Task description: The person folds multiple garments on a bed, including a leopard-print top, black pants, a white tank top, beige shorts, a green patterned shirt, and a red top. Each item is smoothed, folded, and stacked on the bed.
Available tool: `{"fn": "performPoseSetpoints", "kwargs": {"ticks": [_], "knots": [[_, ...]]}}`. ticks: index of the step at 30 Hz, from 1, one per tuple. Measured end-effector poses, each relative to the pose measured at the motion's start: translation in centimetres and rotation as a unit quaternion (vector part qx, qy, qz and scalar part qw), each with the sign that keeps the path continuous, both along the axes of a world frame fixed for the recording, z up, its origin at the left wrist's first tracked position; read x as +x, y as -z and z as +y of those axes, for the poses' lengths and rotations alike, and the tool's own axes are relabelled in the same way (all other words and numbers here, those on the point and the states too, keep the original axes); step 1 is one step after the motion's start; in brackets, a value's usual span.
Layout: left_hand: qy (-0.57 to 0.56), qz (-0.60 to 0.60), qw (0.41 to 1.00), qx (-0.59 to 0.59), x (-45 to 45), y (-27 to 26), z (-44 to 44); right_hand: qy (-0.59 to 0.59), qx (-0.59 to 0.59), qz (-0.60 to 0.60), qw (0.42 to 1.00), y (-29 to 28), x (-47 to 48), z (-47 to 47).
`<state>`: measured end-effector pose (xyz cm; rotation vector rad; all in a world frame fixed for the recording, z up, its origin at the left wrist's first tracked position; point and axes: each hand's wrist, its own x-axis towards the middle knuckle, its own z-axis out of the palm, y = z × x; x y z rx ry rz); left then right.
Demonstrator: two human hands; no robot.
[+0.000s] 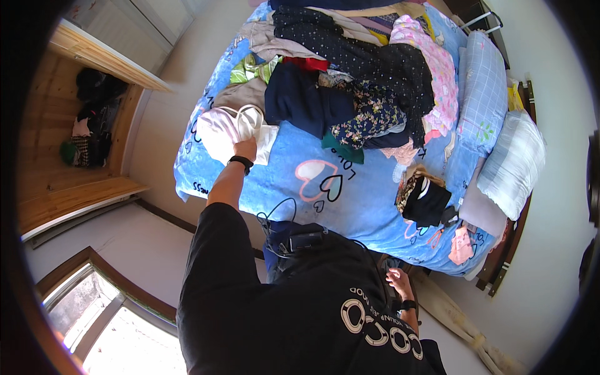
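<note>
My left hand (245, 149) reaches to the near left part of the bed and closes on a white cloth item with looped straps (215, 133). Whether this is a bag or a garment I cannot tell. Beside it lie a taupe garment (241, 95) and a dark navy garment (295, 101). My right hand (398, 282) hangs low by my side, off the bed edge, with its fingers loosely bent and nothing seen in them. A dark band circles each wrist.
A blue heart-print blanket (276, 187) covers the bed. Clothes heap at its far side, including a black dotted garment (356, 51) and a pink one (443, 84). Pillows (485, 93) lie right. A small black garment (426, 201) lies nearer. An open wooden cabinet (56, 136) stands left.
</note>
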<state>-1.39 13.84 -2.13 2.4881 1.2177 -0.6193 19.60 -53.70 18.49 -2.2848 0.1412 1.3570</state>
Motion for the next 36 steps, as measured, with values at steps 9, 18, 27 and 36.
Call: {"fn": "performPoseSetpoints", "kwargs": {"ticks": [9, 18, 27, 36], "knots": [[0.081, -0.055, 0.886, -0.454, -2.2, -4.2, -7.6, -0.075, -0.012, 0.071, 0.995, 4.3, 0.3, 3.3], [0.265, -0.300, 0.829, -0.391, 13.2, -25.0, -12.2, -0.227, 0.221, -0.136, 0.939, 0.0, 7.1, 19.3], [0.341, -0.485, 0.744, -0.308, 18.9, -35.1, -19.5, -0.236, 0.488, -0.189, 0.819, -16.3, 7.1, 29.5], [0.358, -0.478, 0.740, -0.311, 20.8, -36.6, -24.8, -0.215, 0.446, -0.121, 0.861, -18.1, 8.9, 25.3]]}}
